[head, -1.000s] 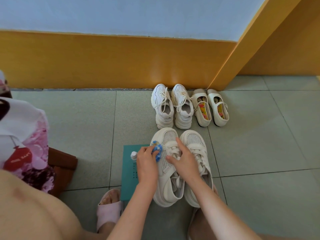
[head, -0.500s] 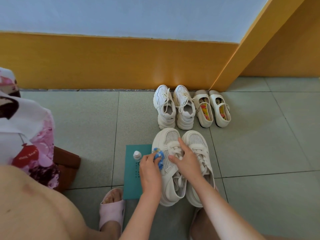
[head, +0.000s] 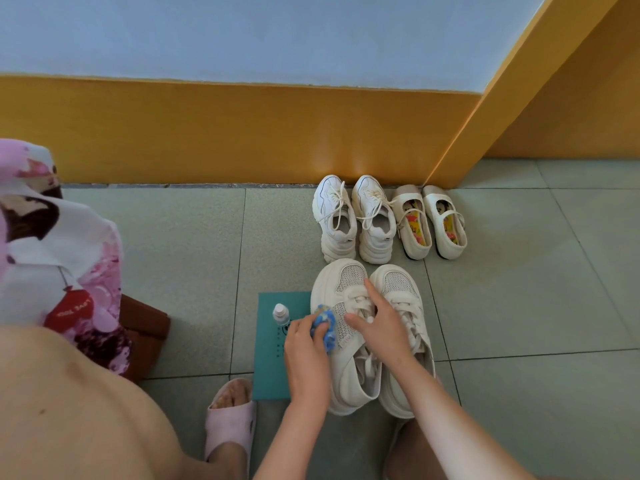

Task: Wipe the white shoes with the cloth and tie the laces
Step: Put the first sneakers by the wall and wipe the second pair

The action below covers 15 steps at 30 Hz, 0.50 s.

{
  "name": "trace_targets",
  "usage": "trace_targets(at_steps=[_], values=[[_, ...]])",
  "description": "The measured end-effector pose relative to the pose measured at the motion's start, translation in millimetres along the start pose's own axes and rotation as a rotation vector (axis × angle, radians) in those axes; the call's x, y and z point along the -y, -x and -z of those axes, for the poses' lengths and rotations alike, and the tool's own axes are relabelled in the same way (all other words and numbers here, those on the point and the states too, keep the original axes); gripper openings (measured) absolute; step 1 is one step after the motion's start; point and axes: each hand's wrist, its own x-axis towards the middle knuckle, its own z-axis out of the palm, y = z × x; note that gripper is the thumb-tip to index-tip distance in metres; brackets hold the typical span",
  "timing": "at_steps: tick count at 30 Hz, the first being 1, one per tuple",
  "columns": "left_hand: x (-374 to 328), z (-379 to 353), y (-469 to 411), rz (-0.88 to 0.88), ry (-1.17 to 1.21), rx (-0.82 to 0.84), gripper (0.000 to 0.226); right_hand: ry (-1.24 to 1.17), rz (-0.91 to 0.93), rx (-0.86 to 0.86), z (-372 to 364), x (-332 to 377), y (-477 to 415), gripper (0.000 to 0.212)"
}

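Two chunky white shoes stand side by side on the floor tiles, toes toward the wall: the left shoe [head: 341, 289] and the right shoe [head: 401, 289]. My left hand [head: 304, 344] grips a bunched blue cloth [head: 325, 322] against the left shoe's outer side. My right hand [head: 377, 323] rests with spread fingers on the laces across the left shoe's top, holding it steady. Loose white laces lie over both shoes.
A small clear bottle [head: 281, 313] stands on a teal box [head: 273, 362] left of the shoes. White lace-up sneakers [head: 353, 220] and cream strap shoes [head: 429, 223] sit by the orange wall. A foot in a pink slipper [head: 230, 414] is at lower left.
My left hand with the cloth has slid a little back along the left shoe's outer side. The right hand keeps its place on the laces.
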Motion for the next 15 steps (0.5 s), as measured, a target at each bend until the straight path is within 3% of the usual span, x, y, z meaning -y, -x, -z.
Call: trace_targets(at_steps=[6,15], values=[[-49,-10,-56,-0.104,0.057,-0.014,0.023,0.012,-0.003,-0.001,1,0,0,0.083],[-45,-30,-124,-0.089,-0.096,0.231,0.026,0.013,0.007,-0.008,1,-4,0,0.080]])
